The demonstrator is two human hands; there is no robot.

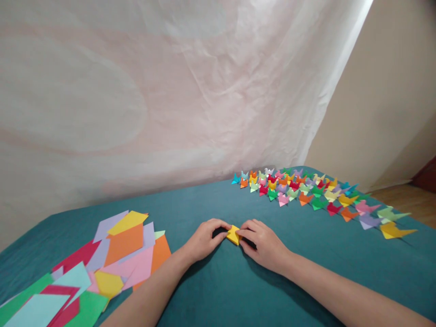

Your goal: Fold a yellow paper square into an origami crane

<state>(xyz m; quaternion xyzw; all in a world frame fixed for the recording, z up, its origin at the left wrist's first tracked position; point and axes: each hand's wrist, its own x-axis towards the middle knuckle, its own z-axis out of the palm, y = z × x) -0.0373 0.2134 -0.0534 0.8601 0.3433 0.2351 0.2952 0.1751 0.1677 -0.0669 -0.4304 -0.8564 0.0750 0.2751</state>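
A small folded piece of yellow paper (233,235) lies on the dark green tablecloth, between my two hands. My left hand (208,237) pinches its left edge with thumb and fingertips. From the other side, my right hand (260,240) has its fingers closed on the right edge, which hides that part of the paper. Several rows of folded paper birds (319,203) in many colours stand at the back right. To the left, beside my left forearm, loose sheets of coloured paper (124,245) overlap in a spread pile.
The green-covered table (190,204) reaches back to a pale hanging cloth (163,100). A beige wall (384,91) rises on the right, with a strip of wooden floor (405,197) below it.
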